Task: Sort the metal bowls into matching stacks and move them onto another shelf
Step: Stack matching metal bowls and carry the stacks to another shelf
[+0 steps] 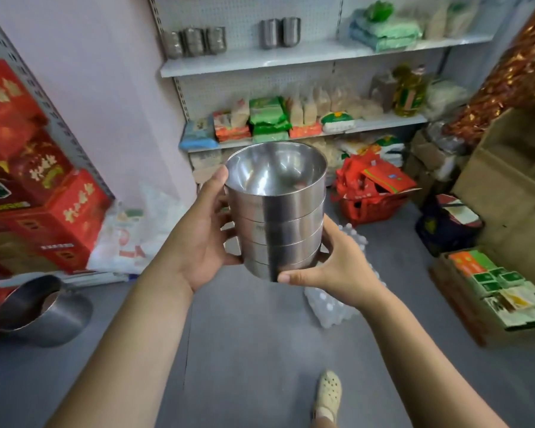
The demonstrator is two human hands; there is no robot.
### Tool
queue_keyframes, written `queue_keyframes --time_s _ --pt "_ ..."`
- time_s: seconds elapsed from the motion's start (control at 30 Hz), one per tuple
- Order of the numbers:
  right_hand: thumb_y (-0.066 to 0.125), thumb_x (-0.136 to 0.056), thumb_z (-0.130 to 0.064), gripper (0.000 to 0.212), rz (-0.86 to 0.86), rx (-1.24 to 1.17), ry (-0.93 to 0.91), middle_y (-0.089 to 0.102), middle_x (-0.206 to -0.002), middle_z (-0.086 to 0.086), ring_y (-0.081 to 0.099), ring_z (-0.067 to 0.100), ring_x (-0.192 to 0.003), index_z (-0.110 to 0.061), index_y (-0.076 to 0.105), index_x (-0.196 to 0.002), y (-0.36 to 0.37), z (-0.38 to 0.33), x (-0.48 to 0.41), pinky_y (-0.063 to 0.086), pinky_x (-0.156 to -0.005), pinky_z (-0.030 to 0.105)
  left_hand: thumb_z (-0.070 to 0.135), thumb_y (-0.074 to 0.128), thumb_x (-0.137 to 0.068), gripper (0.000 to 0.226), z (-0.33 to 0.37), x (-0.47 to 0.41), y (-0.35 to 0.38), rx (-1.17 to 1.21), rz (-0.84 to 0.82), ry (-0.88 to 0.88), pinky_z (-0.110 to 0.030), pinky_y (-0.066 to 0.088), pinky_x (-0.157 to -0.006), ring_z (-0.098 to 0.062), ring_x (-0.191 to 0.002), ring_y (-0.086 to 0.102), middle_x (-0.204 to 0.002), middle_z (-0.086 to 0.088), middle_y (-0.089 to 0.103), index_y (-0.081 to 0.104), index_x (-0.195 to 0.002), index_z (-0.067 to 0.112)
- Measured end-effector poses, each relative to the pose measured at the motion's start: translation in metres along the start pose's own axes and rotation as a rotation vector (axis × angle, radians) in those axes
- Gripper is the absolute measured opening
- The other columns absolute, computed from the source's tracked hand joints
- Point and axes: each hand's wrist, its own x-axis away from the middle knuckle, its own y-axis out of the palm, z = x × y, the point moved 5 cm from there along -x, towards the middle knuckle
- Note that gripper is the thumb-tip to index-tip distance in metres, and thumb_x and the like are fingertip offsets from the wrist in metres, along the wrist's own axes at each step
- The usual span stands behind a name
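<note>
Stack of metal bowls (278,211): four or so nested, upright, held mid-air in front of the person, over the grey floor (244,350). Left hand (198,242) is curled round the stack's left side, thumb up at the top bowl's rim. Right hand (337,270) cups the lower right, thumb pressed across the bottom bowl, fingers hidden behind. Top shelf (291,58) ahead carries more metalware: three small stacks (193,41) at left, two taller ones (280,32) mid-shelf, well apart from the held stack. Packets (269,118) fill the shelf below. Large metal pot (44,310) lies tilted at lower left, near red boxes (44,196).
</note>
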Motion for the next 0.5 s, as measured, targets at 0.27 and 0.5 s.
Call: queue_keyframes --time_s 0.27,0.5 --pt "0.103 -0.057 -0.020 0.088 -0.023 0.033 -0.047 0.072 -0.123 -0.012 0.067 0.012 -0.118 -0.032 0.058 -0.132 -0.064 0.023 -0.142 0.055 -0.101 0.034 0.080 0.058 -0.072 0.086 0.055 -0.139 0.030 -0.125 -0.013 0.079 -0.057 0.056 -0.090 -0.021 -0.096 0.068 -0.093 0.004 0.074 0.063 -0.132 0.019" --pt "0.103 -0.055 -0.027 0.096 -0.057 0.039 -0.066 0.072 -0.124 -0.013 0.067 0.007 -0.118 -0.031 0.055 -0.138 -0.110 0.041 -0.266 0.054 -0.099 0.027 0.070 0.061 -0.076 0.048 0.108 -0.244 0.054 -0.114 0.023 0.160 -0.046 0.056 -0.085 -0.019 -0.082 0.057 -0.079 0.004 0.063 0.073 -0.092 0.026"
